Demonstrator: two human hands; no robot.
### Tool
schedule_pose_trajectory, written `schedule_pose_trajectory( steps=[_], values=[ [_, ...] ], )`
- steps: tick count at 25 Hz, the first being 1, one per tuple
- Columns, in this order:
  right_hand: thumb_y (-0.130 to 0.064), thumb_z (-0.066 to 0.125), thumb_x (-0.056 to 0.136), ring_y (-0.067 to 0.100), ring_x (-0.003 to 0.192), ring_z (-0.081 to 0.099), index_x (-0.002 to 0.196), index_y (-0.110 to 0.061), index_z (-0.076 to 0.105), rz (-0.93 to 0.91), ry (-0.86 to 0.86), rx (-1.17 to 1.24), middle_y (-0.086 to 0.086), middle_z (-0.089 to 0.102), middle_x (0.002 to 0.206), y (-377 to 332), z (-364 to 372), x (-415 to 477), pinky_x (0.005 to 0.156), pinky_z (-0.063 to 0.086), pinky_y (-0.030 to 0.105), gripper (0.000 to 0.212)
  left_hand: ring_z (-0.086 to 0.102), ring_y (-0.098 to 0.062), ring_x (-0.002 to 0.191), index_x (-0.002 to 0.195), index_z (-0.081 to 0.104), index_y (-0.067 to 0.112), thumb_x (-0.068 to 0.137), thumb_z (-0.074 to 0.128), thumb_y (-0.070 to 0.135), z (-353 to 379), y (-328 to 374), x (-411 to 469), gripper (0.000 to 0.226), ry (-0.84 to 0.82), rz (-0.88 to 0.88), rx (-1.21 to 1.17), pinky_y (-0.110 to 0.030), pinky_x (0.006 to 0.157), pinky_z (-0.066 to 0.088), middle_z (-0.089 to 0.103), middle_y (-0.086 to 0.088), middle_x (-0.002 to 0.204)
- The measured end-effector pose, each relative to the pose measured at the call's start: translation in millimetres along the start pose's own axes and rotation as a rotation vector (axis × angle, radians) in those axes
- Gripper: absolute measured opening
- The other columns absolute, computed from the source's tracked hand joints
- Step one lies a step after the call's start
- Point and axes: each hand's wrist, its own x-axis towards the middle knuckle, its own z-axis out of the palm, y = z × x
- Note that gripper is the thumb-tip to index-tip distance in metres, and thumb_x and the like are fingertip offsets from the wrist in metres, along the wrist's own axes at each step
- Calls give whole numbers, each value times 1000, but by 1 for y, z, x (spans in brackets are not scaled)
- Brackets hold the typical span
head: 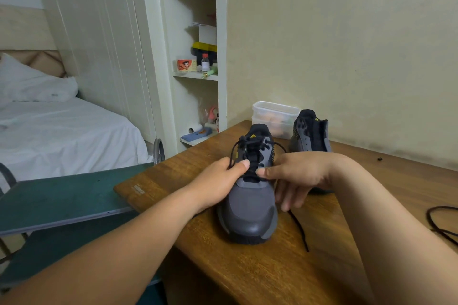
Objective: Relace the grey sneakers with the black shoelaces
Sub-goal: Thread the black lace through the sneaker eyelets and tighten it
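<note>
A grey sneaker [250,203] stands on the wooden table [260,267], toe toward me, with a black shoelace [252,156] threaded through its eyelets. My left hand [218,181] rests on its left side and pinches the lace with the thumb by the eyelets. My right hand [295,176] pinches the lace from the right side. One lace end [301,230] trails over the table under my right hand. The second grey sneaker [311,134] stands behind, its eyelets bare. Another black lace [441,223] lies loose at the right edge.
A clear plastic box [275,116] sits against the wall behind the sneakers. A green board [62,198] adjoins the table's left side. A bed [62,131] and white shelves [195,77] with small items stand further left.
</note>
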Motion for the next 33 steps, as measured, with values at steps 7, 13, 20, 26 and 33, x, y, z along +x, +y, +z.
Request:
schedule_pose_trajectory(
  steps=[7, 13, 20, 26, 33],
  values=[
    [-27, 42, 110, 35, 95, 72, 104, -4, 66, -96, 482, -191, 20, 73, 106, -20, 12, 58, 86, 60, 45, 34, 65, -14, 113, 135, 57, 26, 100, 62, 53, -4, -5, 60, 45, 35, 17, -38, -44, 107, 52, 69, 6, 123],
    [-25, 38, 113, 36, 114, 64, 126, -3, 61, -123, 574, -177, 21, 66, 125, -34, 3, 86, 103, 52, 48, 34, 60, -15, 128, 150, 49, 38, 96, 66, 49, -14, -20, 104, 57, 22, 80, -110, -47, 116, 46, 65, 11, 139],
    [-34, 50, 106, 21, 105, 62, 123, -17, 66, -161, 1088, 151, 0, 69, 115, 22, -13, 40, 89, 48, 36, 29, 41, -22, 142, 152, 43, 24, 101, 59, 45, 7, 19, 80, 58, 482, 353, 329, -43, 117, 40, 41, 1, 154],
    [-37, 55, 102, 27, 109, 67, 142, -15, 50, 198, 881, 418, 9, 65, 130, 79, -14, 19, 97, 57, 48, 46, 61, -14, 116, 157, 34, 26, 105, 55, 34, 111, 66, 53, 57, -146, 145, -93, -39, 102, 52, 56, 4, 145],
    [-20, 46, 103, 17, 100, 66, 130, -20, 57, 53, 818, 586, 3, 67, 121, 71, 13, -23, 88, 57, 37, 29, 46, -22, 142, 161, 28, 32, 95, 63, 57, 119, 60, -1, 79, -77, 193, 20, -43, 116, 40, 48, 6, 155]
  ],
)
